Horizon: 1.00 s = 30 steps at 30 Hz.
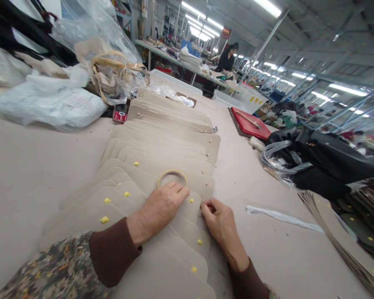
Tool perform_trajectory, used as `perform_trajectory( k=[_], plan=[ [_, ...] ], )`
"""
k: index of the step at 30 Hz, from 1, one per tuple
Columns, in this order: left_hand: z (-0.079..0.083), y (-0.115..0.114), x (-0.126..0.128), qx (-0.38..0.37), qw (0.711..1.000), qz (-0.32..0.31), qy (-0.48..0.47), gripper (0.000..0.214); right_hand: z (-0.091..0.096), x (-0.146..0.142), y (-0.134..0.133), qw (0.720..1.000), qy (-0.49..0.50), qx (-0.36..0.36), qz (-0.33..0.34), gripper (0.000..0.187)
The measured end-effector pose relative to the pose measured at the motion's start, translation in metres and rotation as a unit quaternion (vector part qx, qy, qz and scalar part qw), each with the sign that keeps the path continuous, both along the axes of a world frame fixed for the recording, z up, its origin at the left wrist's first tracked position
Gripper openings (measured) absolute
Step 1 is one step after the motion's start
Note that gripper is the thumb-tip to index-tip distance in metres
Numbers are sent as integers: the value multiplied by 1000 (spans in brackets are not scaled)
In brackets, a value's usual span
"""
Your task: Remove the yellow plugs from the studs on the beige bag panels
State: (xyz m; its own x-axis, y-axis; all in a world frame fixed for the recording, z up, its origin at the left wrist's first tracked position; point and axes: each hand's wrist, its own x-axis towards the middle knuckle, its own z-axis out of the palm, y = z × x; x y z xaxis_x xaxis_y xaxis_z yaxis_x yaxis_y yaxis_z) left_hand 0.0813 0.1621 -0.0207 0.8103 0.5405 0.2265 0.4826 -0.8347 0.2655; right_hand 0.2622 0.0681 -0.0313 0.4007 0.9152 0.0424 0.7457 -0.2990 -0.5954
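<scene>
Overlapping beige panels (pixel 162 265) with rounded corners run in a long fanned row down the table. Small yellow tape pieces (pixel 104 219) are stuck on the nearer panels, and small metal studs (pixel 207 184) show on those farther off. My left hand (pixel 163 207) is over the middle of the row, its fingers closed on the lower side of a yellow tape roll (pixel 172 171) standing on edge. At the row's right border my right hand (pixel 220 220) makes a pinch with thumb and forefinger. Whatever lies between those fingertips is too small to make out.
Plastic-wrapped bundles (pixel 54 104) crowd the back left. To the right are a red pad (pixel 251 123), a black bag (pixel 321 158), a white strip (pixel 280 216) and stacked panels (pixel 339 236). Farther back, a person (pixel 227 62) is at another table.
</scene>
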Motion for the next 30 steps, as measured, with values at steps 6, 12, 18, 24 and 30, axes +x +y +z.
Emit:
perform_trajectory(
  k=[6,12,18,24,30],
  plan=[
    [3,8,6,4,1000,15,17,14,6,3,2,998,28,-53,3,18],
    [3,5,7,-66,993,-58,-80,16,14,15,-6,972,138,-143,126,16],
    [3,-2,2,-76,975,-130,-161,17,12,14,-7,982,162,68,66,19],
    [-2,-6,-1,-56,979,-134,-142,45,18,-9,-6,953,58,223,199,16],
    [0,-10,1,-84,985,-110,-103,29,12,-15,-2,940,-44,261,217,21]
  ],
)
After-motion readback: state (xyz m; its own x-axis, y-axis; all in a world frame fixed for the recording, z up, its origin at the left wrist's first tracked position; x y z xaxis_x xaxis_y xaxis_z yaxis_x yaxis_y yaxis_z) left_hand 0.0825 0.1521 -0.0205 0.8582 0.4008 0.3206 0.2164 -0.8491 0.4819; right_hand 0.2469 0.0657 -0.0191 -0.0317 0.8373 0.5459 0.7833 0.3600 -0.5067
